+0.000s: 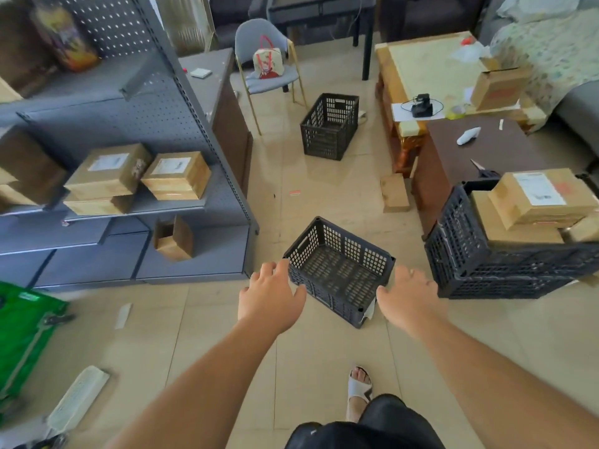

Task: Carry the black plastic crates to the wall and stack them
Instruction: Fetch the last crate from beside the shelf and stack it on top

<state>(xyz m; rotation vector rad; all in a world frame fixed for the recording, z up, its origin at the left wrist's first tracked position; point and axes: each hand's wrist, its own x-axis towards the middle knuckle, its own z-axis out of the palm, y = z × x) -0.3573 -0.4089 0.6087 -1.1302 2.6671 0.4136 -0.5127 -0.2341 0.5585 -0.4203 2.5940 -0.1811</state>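
Left hand and right hand reach forward, fingers relaxed.

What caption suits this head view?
Open left hand and right hand reach toward the empty black crate on the floor.

Your left hand and right hand, fingers relaxed, flank the near crate on the floor; a second crate stands well beyond it.

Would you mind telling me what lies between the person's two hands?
The head view shows an empty black crate on the floor between the left hand and right hand.
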